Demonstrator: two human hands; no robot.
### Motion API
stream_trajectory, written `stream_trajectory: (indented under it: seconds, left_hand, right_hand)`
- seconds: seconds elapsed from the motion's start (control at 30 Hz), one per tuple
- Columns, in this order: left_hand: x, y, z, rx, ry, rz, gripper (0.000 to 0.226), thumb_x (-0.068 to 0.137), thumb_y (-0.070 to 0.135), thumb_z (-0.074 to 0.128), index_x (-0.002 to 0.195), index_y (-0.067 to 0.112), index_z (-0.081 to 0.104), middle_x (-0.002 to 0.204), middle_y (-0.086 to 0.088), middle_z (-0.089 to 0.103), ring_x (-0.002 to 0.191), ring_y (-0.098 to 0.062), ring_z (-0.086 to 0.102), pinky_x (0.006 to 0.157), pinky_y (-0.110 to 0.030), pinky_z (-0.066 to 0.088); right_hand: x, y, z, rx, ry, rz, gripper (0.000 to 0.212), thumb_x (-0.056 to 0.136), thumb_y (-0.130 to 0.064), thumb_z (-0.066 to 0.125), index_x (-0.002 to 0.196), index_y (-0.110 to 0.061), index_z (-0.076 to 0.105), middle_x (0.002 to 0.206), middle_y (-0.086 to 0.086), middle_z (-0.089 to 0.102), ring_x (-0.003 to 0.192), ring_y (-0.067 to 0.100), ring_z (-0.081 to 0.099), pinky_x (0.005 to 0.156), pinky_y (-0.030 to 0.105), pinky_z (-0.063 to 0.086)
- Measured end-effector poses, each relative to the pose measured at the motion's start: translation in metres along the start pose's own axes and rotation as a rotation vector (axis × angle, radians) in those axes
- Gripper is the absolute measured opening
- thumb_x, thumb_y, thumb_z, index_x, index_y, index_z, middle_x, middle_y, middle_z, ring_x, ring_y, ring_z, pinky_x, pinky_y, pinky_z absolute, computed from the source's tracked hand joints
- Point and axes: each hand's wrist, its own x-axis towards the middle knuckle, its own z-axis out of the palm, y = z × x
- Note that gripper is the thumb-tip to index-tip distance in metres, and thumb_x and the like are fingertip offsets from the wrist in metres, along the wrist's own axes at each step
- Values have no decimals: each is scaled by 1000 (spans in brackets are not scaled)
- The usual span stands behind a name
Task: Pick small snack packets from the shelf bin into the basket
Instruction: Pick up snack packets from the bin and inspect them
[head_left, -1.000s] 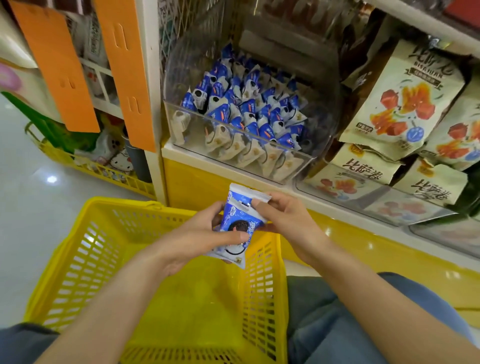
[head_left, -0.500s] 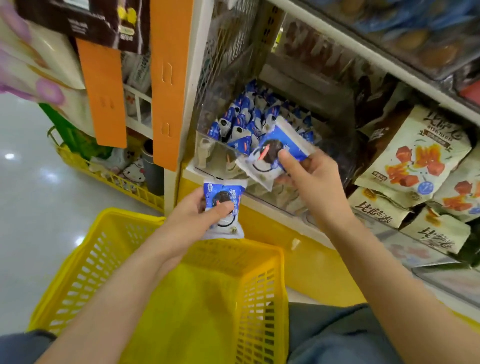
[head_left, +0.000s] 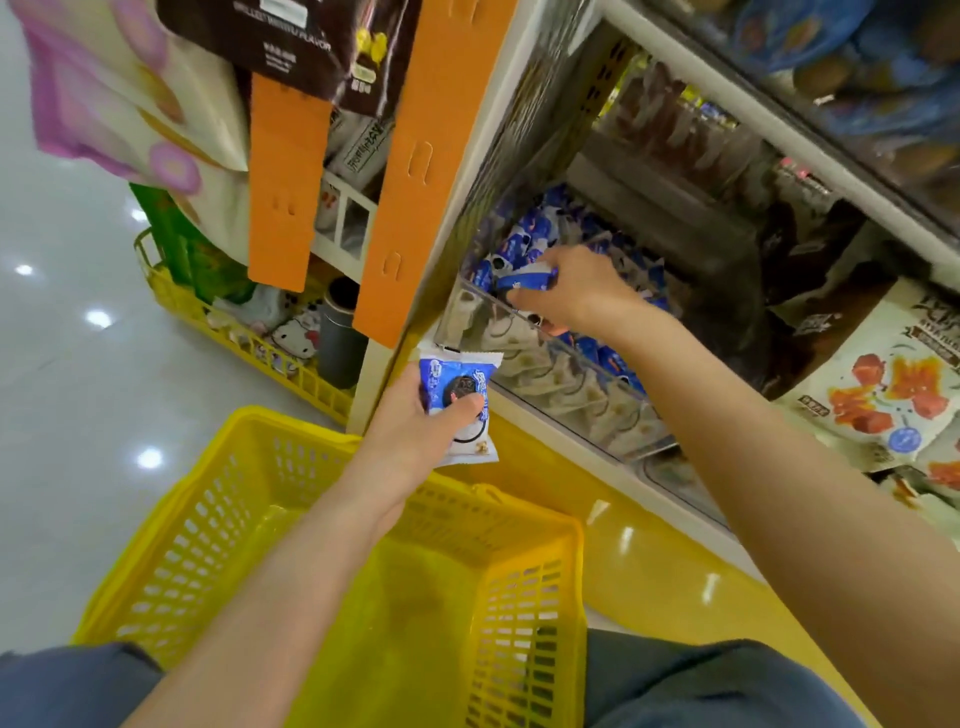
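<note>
My right hand (head_left: 576, 291) pinches a blue packet (head_left: 524, 280) in the bin (head_left: 571, 384), my left hand (head_left: 415, 431) grips another packet (head_left: 460, 384), so I should lift gently over the clear front wall toward the basket (head_left: 171, 509).

Single head-worn view, wide-angle, tilted.
It looks forward and down from close above the yellow basket (head_left: 296, 426), whose rim fills the lower frame, and faces the clear shelf bin (head_left: 561, 379) just beyond it, right of centre.

The white shelf (head_left: 524, 415) bears a clear bin (head_left: 550, 364) of blue-and-white snack packets (head_left: 535, 228), with cream bags (head_left: 883, 384) lying just beside it.
</note>
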Motion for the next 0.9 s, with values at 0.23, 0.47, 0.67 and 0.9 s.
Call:
stream_trajectory:
  seconds: [0.23, 0.47, 0.67, 0.9]
  left_hand:
    - [-1, 0, 1, -22, 9, 4, 31, 83, 18, 66, 110, 22, 52, 97, 6, 63, 73, 0, 63, 48, -7, 44]
    - [-2, 2, 1, -15, -6, -4, 31, 84, 21, 66, 110, 23, 50, 97, 8, 61, 77, -2, 62, 47, -6, 44]
    - [-3, 3, -1, -28, -11, -12, 27, 84, 20, 65, 104, 27, 49, 91, 10, 60, 63, 5, 63, 44, -6, 43]
    - [-4, 2, 5, 6, -13, -15, 31, 84, 24, 65, 112, 25, 50, 95, 10, 63, 73, 0, 64, 46, -6, 44]
  right_hand:
    - [15, -7, -6, -113, -175, 23, 58, 86, -28, 64, 134, -5, 41, 103, 13, 67, 62, 15, 69, 62, 26, 56]
    - [20, 6, 11, -243, -63, -184, 47, 83, -37, 67, 121, -10, 58, 121, 9, 61, 106, 23, 58, 79, 26, 41]
    - [17, 19, 4, 91, -25, -303, 25, 82, -21, 69, 106, -16, 64, 98, -4, 62, 70, 5, 57, 70, 17, 47]
    - [15, 21, 10, 76, 3, -278, 28, 79, -11, 71, 106, -8, 66, 75, -7, 51, 75, 13, 56, 59, 5, 40]
